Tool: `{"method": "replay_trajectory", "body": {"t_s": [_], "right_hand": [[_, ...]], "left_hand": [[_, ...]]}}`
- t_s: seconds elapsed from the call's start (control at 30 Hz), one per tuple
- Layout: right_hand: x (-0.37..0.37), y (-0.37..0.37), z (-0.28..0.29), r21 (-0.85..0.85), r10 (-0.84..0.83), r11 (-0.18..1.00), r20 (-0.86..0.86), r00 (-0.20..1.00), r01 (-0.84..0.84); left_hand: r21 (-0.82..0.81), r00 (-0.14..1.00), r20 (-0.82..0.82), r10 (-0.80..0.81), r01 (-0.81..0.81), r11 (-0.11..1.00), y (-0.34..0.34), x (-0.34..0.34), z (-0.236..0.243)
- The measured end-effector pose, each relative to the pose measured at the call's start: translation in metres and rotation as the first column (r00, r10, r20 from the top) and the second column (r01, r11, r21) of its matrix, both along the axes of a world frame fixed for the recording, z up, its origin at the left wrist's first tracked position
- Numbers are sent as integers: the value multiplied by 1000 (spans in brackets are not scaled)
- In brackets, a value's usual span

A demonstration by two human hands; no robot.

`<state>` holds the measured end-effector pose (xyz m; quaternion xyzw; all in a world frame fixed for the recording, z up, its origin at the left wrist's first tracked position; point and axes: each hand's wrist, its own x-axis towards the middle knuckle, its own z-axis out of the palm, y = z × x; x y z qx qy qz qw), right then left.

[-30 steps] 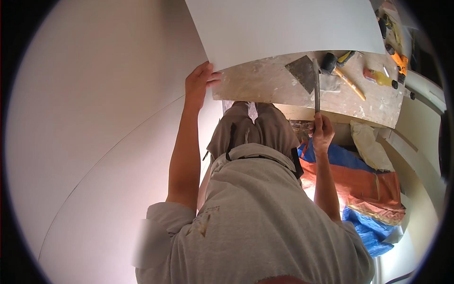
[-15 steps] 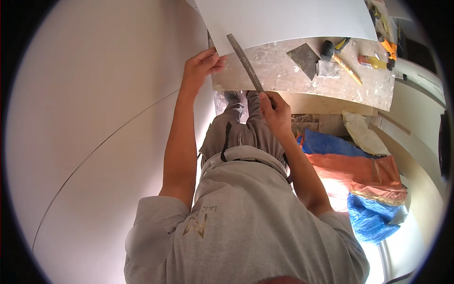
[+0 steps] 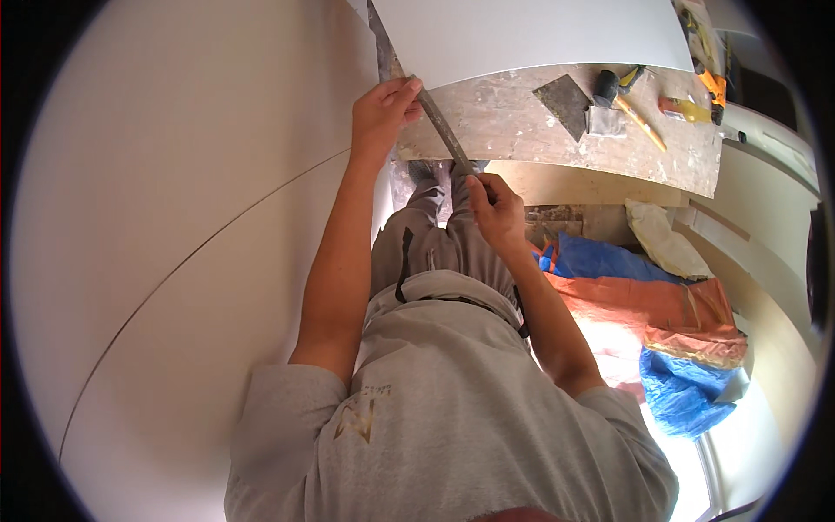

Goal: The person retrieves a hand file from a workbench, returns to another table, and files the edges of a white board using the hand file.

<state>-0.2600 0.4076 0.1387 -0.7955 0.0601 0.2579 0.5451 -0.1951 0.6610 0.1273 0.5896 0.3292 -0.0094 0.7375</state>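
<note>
My right hand [image 3: 500,216] is closed round the near end of a narrow, flat grey metal strip [image 3: 448,135], thumb on top. The strip slants away to the far left, just off the bench's near edge and over its top. My left hand [image 3: 383,113] pinches the strip farther along, thumb and fingers together, beside the near left corner of a large white sheet [image 3: 539,30]. Past these fingers a dark line follows the sheet's left edge; whether it is all the strip I cannot tell. The sheet lies on a paint-spattered workbench [image 3: 487,113].
On the bench lie a dark square plate [image 3: 564,106], a black-headed mallet [image 3: 644,123], a yellow bottle [image 3: 684,110] and an orange-handled tool [image 3: 715,87]. A large pale panel [image 3: 174,261] rises along my left. Orange and blue sheeting [image 3: 644,304] lies at the right, below a pale bag [image 3: 665,239].
The strip has come down and left, against the sheet's corner. My left hand has moved slightly right and up from the corner and taken hold of it. My right hand shifted a little left.
</note>
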Motion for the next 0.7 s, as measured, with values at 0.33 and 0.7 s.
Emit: {"method": "replay_trajectory", "body": {"t_s": [0.33,0.7], "right_hand": [[66,35,-11,-114,31,993,228,973,-5],[20,8,2,-26,21,999,20,1000,-20]], "left_hand": [[26,998,-59,-17,19,999,28,68,6],[108,978,-182,-104,125,986,27,22,5]]}}
